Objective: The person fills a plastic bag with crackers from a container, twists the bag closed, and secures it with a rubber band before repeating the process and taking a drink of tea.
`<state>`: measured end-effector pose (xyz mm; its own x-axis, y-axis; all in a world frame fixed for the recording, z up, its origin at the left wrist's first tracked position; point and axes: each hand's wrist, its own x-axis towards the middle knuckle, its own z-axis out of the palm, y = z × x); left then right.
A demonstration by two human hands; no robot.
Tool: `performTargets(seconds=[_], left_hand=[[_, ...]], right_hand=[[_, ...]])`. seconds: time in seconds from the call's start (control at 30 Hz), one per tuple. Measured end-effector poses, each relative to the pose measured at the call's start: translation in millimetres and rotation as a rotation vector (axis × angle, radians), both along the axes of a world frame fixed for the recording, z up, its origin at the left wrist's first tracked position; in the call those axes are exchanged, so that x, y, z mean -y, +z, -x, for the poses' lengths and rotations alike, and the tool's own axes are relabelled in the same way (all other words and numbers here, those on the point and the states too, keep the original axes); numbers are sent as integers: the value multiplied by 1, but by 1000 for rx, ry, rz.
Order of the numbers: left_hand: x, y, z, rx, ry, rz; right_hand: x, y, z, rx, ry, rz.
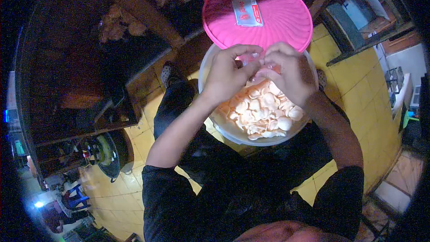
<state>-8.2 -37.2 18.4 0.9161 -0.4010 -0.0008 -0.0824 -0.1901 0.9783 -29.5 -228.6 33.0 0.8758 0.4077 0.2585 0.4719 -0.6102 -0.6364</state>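
A round white tub [233,131] full of pale, curled crackers [262,112] rests between my knees. Both hands hover over its far side, fingertips pinched together. My left hand [228,74] and my right hand [289,71] meet over a small pale piece [255,60], held between their fingers. A pink round lid [257,13] leans behind the tub, with a small white sachet [247,12] lying on it.
Yellow floor tiles [354,85] spread under me. A dark wooden cabinet [89,85] stands at the left, with a green fan [105,152] below it. Shelves and a white rack [398,85] sit at the right.
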Motion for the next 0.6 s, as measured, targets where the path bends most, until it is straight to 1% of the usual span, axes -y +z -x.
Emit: performTargets(seconds=[0.03,0.07,0.13,0.17,0.23,0.27,0.33,0.37,0.43,0.47,0.53,0.57,0.6], left_hand=[[-1,0,-1,44,14,-56],[-3,1,-1,47,17,-53],[-4,2,-1,63,15,-20],[-4,2,-1,64,16,-18],[-5,-1,-1,52,47,25],[-6,0,-3,56,46,26],[-10,0,-7,637,188,-314],[-11,0,-7,639,196,-314],[-11,0,-8,199,95,-64],[-9,-1,-8,203,96,-64],[-3,-1,-6,105,74,186],[-4,0,-5,106,71,185],[-6,6,-5,66,64,77]], right_hand=[[-2,10,1,-73,-95,77],[-3,8,-2,-69,-92,80],[-4,-3,-7,0,-255,97],[-2,-11,-10,2,-255,98],[5,-21,-15,-72,-85,-111],[8,-23,-16,-68,-85,-111],[8,-15,-17,-169,-69,-250],[5,-10,-14,-167,-62,-248],[-7,8,-4,-181,-6,-204],[-9,2,-6,-178,-5,-203],[-13,-13,-8,227,66,-31],[-8,-14,-9,229,62,-33],[-1,-9,-11,72,0,45]])
